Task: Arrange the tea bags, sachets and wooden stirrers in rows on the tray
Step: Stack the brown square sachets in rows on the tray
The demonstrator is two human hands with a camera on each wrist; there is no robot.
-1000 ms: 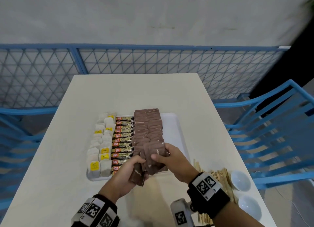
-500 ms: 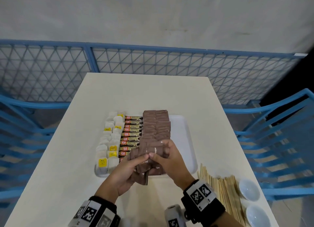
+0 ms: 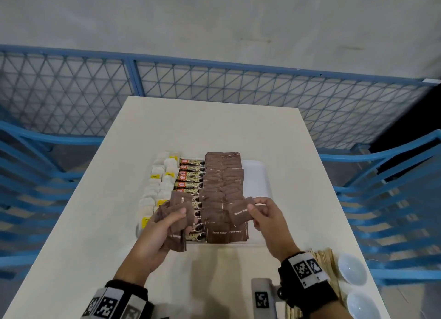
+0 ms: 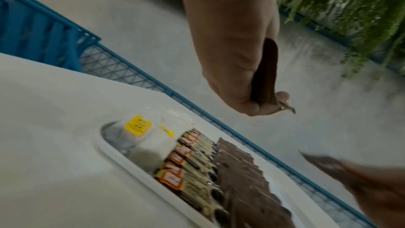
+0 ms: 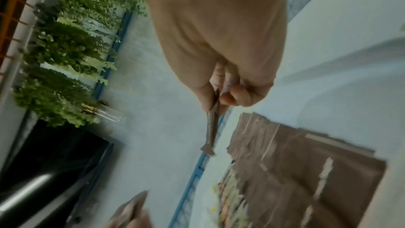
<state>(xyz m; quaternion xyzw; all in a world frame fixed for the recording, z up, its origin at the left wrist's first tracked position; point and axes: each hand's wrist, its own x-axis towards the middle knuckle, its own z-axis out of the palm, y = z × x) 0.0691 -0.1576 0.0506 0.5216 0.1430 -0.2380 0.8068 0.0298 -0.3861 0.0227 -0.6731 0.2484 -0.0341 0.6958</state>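
Observation:
A white tray on the table holds a row of white tea bags on the left, then coffee granule sachets, then overlapping brown sugar sachets. My left hand grips a stack of brown sugar sachets above the tray's near left part. My right hand pinches a single brown sugar sachet just above the near end of the brown rows. In the right wrist view that sachet hangs edge-on from the fingers. A pile of wooden stirrers lies on the table right of my right wrist.
Two small white bowls stand at the table's near right corner beside the stirrers. Blue chairs flank both sides of the table, and a blue mesh fence runs behind its far edge. The tray's right strip is bare.
My hands have parted: the right hand drew one sachet off the stack and carried it right, over the near end of the brown rows. The left hand keeps the stack.

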